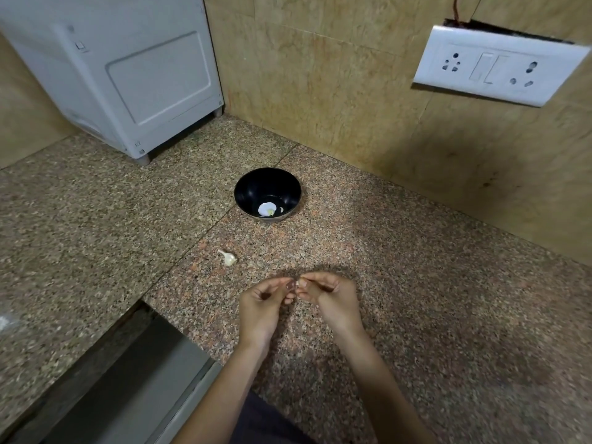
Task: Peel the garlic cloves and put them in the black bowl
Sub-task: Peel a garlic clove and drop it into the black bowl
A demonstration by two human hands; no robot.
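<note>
One pale garlic clove [266,209] lies inside the black bowl [249,189].

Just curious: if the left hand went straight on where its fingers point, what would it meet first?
Likely the right hand, whose fingertips face the left hand; both pinch one garlic clove.

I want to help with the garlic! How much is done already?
Done: a pale piece, probably a peeled clove, lies in the black bowl. In hand: the left hand and right hand pinch a small clove between their fingertips. Left: one clove with skin on waits on the counter.
</note>
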